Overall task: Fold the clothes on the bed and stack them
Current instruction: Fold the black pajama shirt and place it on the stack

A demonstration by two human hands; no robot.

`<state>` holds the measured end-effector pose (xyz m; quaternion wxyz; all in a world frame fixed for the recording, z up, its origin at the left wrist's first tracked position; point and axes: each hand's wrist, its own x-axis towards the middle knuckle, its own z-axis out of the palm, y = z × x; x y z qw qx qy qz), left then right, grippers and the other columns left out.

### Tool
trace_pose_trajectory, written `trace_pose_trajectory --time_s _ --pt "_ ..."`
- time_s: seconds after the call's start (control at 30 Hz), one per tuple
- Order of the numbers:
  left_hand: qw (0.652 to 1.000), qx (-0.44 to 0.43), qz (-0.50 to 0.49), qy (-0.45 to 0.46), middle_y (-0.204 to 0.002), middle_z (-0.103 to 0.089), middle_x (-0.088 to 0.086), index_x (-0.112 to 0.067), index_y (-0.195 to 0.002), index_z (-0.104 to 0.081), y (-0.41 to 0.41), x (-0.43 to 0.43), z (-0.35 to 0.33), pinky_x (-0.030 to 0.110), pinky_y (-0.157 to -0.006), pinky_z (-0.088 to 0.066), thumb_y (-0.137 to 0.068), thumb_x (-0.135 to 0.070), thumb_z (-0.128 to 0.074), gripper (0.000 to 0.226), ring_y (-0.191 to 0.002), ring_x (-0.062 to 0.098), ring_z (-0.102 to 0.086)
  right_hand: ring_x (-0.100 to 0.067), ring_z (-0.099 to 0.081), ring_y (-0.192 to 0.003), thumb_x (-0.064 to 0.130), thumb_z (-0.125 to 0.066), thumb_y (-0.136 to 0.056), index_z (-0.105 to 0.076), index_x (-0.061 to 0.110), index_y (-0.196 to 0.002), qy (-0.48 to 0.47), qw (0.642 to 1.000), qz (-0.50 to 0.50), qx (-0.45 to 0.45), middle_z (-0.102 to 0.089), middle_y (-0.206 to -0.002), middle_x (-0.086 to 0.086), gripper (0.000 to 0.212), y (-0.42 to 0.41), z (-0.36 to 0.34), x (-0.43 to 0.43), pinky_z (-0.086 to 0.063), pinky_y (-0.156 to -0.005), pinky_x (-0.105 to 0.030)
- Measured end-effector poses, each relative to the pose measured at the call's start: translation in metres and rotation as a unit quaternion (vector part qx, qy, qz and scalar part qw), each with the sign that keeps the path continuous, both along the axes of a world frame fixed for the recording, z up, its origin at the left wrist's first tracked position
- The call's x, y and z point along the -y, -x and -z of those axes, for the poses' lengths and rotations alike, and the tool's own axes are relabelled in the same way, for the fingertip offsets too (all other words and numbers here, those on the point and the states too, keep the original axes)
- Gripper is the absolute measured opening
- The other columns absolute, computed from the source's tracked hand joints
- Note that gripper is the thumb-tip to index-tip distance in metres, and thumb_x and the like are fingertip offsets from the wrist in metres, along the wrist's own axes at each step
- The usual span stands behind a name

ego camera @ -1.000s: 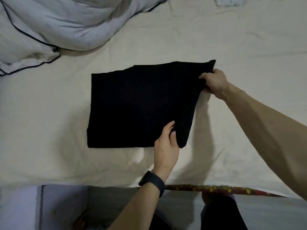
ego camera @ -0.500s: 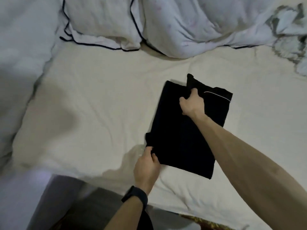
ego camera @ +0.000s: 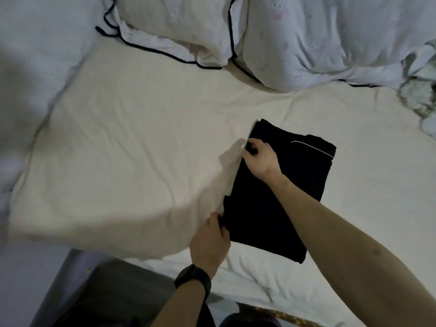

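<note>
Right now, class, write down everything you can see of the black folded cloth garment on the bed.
The black folded cloth garment is a matte rectangle lying flat and slanted on the cream bed sheet. A thin white piping line crosses its far corner. The left hand grips its near left corner; the right hand pinches its left edge farther up, forearm crossing over it.

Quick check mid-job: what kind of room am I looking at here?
Likely a bedroom: a cream sheet, a pillow and a rumpled duvet beyond it, and a folded black garment lying on the sheet.
</note>
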<state>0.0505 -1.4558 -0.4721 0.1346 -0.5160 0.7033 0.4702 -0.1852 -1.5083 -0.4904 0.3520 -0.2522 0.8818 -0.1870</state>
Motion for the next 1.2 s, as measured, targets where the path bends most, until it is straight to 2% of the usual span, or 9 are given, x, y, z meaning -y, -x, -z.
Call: trace_pose_trajectory --time_s 0.17,0.33,0.47,0.6,0.73,0.9,1.0,1.1,1.2 --pt "1.000 0.007 -0.017 -0.024 -0.125 -0.049 0.000 -0.021 -0.135 -0.044 0.006 0.001 0.002 0.035 -0.078 -0.046 -0.097 -0.034 -0.051 0.041 -0.107 0.023 -0.056 -0.003 -0.061 -0.105 0.030 -0.062 -0.097 -0.061 0.023 -0.130 0.106 0.984 0.141 0.003 -0.063 -0.120 0.010 0.033 -0.034 -0.020 -0.076 -0.051 -0.097 -0.025" --pt "0.998 0.015 -0.050 -0.044 -0.108 -0.054 -0.011 -0.025 -0.122 -0.046 0.028 0.007 0.012 0.028 -0.064 -0.045 -0.091 -0.067 -0.051 0.053 -0.093 0.014 -0.058 -0.029 -0.043 -0.130 0.038 -0.063 -0.096 -0.052 0.016 -0.135 -0.016 0.938 0.328 -0.116 -0.050 -0.139 -0.010 0.047 -0.056 -0.022 -0.197 -0.040 -0.108 -0.044" --pt "0.998 0.028 -0.018 -0.057 -0.084 -0.062 -0.017 -0.027 -0.103 -0.058 0.039 0.020 0.027 0.023 -0.055 -0.043 -0.094 -0.057 -0.058 0.032 -0.073 0.005 -0.060 -0.024 -0.063 -0.112 0.048 -0.065 -0.095 -0.050 0.015 -0.136 -0.009 0.884 0.456 0.101 -0.061 -0.129 -0.007 0.054 -0.058 -0.014 -0.250 -0.052 -0.091 -0.039" --pt "0.988 -0.018 -0.049 -0.147 -0.099 -0.069 -0.018 -0.036 -0.113 -0.064 0.038 0.025 0.039 0.033 -0.085 -0.055 -0.095 -0.050 -0.063 0.023 -0.096 0.011 -0.067 -0.020 -0.069 -0.100 0.047 -0.068 -0.094 -0.061 0.015 -0.123 0.026 0.862 0.459 0.214 -0.070 -0.113 -0.002 0.043 -0.055 0.001 -0.273 -0.057 -0.085 -0.038" --pt "0.972 -0.041 -0.085 -0.217 -0.103 -0.077 -0.007 -0.025 -0.113 -0.070 0.029 0.027 0.039 0.038 -0.092 -0.056 -0.096 -0.038 -0.067 0.022 -0.100 0.017 -0.072 -0.015 -0.074 -0.095 0.037 -0.074 -0.089 -0.066 0.017 -0.120 0.106 0.795 0.489 0.344 -0.076 -0.113 -0.001 0.038 -0.054 0.003 -0.288 -0.059 -0.074 -0.029" --pt "0.967 -0.037 -0.101 -0.231 -0.108 -0.077 -0.005 -0.025 -0.113 -0.069 0.025 0.024 0.036 0.046 -0.097 -0.055 -0.097 -0.036 -0.067 0.020 -0.103 0.019 -0.072 -0.017 -0.067 -0.109 0.027 -0.085 -0.082 -0.050 0.025 -0.137 0.089 0.862 0.405 0.291 -0.065 -0.126 0.002 0.065 -0.072 0.005 -0.306 -0.058 -0.092 -0.038" --pt "0.969 -0.033 -0.116 -0.214 -0.117 -0.073 0.001 -0.017 -0.124 -0.065 0.026 0.017 0.034 0.049 -0.101 -0.052 -0.097 -0.038 -0.067 0.034 -0.108 0.023 -0.069 -0.007 -0.062 -0.104 0.014 -0.081 -0.080 -0.033 0.050 -0.140 0.107 0.917 0.316 0.217 -0.058 -0.121 0.017 0.085 -0.084 0.004 -0.310 -0.054 -0.083 -0.022" --pt "0.974 -0.033 -0.125 -0.187 -0.116 -0.073 0.002 -0.018 -0.121 -0.065 0.028 0.010 0.028 0.048 -0.101 -0.053 -0.097 -0.037 -0.066 0.030 -0.107 0.023 -0.069 -0.004 -0.064 -0.094 0.036 -0.070 -0.092 -0.037 0.042 -0.140 0.086 0.941 0.308 0.111 -0.061 -0.107 0.023 0.059 -0.093 0.008 -0.305 -0.049 -0.072 -0.020" --pt "0.976 -0.049 -0.139 -0.158 -0.107 -0.076 0.001 -0.022 -0.108 -0.069 0.027 0.006 0.021 0.050 -0.098 -0.055 -0.096 -0.031 -0.068 0.015 -0.103 0.023 -0.071 -0.021 -0.063 -0.089 0.025 -0.052 -0.099 -0.041 0.031 -0.133 0.055 0.943 0.324 0.048 -0.061 -0.097 0.012 0.036 -0.092 0.018 -0.309 -0.044 -0.069 -0.032"
